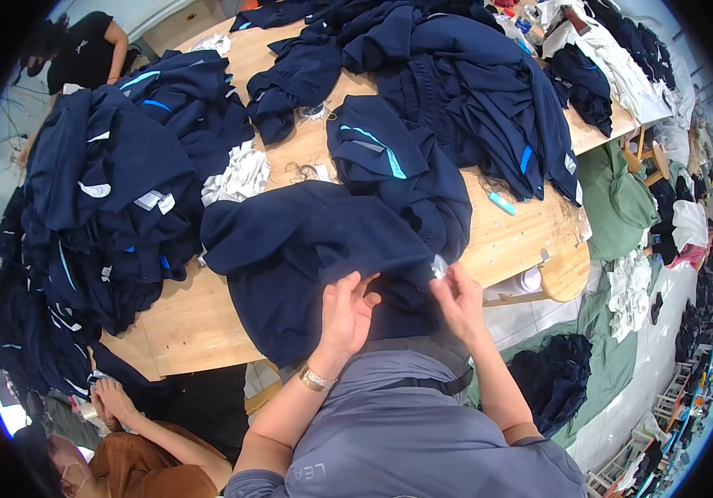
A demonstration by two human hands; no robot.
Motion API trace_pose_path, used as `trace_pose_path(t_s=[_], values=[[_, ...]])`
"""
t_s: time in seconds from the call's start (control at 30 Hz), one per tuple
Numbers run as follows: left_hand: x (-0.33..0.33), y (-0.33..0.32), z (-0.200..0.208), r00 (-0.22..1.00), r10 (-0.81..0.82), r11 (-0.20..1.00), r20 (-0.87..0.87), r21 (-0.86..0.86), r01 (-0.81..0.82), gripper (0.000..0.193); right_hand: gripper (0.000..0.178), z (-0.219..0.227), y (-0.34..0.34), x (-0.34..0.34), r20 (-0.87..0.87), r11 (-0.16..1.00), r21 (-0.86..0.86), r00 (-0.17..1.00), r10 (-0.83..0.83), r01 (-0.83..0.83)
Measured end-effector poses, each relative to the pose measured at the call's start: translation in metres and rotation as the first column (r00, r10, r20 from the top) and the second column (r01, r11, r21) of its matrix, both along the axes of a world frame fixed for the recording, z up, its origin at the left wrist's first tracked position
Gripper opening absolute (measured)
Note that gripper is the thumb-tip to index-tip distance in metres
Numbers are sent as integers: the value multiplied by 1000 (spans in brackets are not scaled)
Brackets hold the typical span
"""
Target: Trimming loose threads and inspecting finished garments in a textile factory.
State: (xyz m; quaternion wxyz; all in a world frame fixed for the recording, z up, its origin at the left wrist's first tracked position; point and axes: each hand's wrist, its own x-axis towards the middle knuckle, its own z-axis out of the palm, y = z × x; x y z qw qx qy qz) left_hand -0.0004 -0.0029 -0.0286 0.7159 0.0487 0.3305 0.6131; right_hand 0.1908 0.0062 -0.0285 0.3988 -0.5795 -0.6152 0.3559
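A navy garment (290, 241) lies spread over the near table edge, part of it hanging down in front of me. My left hand (346, 315) is at the garment's near fold, fingers loosely curled and apart, with nothing visible gripped in them. My right hand (458, 305) has thumb and fingers drawn together at the garment's right end, pinching at a small white label (438, 266). The fingertips partly cover the label. Just beyond, a navy piece with a light-blue stripe (389, 158) lies bunched against the garment.
Big navy piles rise at left (115, 166) and far right (481, 91) of the wooden table (190, 328). A turquoise marker-like stick (502, 203) and white cloth scraps (238, 174) lie there. One co-worker (157, 448) sits at lower left; another person (86, 50) is at upper left.
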Motion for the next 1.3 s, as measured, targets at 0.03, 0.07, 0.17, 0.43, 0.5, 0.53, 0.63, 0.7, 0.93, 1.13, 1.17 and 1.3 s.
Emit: trace_pose_path(t_s=[0.03, 0.07, 0.17, 0.43, 0.5, 0.53, 0.63, 0.7, 0.93, 1.13, 1.17, 1.3], values=[[2, 0, 4, 998, 10, 999, -57, 50, -7, 11, 28, 7, 3, -7, 52, 999, -31, 998, 40, -38], [4, -1, 6, 993, 22, 995, -113, 101, -11, 13, 35, 9, 6, -14, 85, 998, 35, 995, 54, -58], [4, -2, 2, 992, 59, 981, -115, 192, -36, 14, 35, 16, 12, -27, 246, 966, 160, 956, 161, -203], [5, -4, 3, 978, 46, 947, -205, 319, 22, 17, 37, 17, 16, -40, 411, 917, 279, 899, 154, -285], [5, -4, 4, 976, 55, 949, -209, 315, 14, 17, 37, 16, 16, -41, 416, 919, 278, 898, 146, -278], [4, -4, 4, 975, 54, 949, -215, 315, 17, 17, 37, 15, 16, -42, 420, 922, 276, 897, 139, -272], [4, -4, 5, 976, 60, 953, -209, 304, 6, 17, 37, 14, 15, -41, 408, 924, 289, 905, 118, -251], [4, -4, 4, 978, 69, 957, -197, 292, -9, 16, 37, 15, 15, -40, 410, 920, 298, 905, 117, -255], [4, -5, 3, 987, 59, 964, -150, 267, -17, 15, 38, 14, 15, -41, 476, 893, 354, 875, 85, -279], [6, -4, 7, 988, 60, 963, -145, 270, -19, 17, 38, 13, 16, -42, 486, 882, 384, 872, 60, -274], [6, -4, 8, 988, 60, 961, -140, 275, -19, 17, 38, 13, 16, -42, 485, 882, 384, 872, 60, -274], [6, -4, 6, 992, 63, 964, -107, 263, -33, 16, 38, 12, 16, -43, 484, 878, 393, 873, 56, -274]])
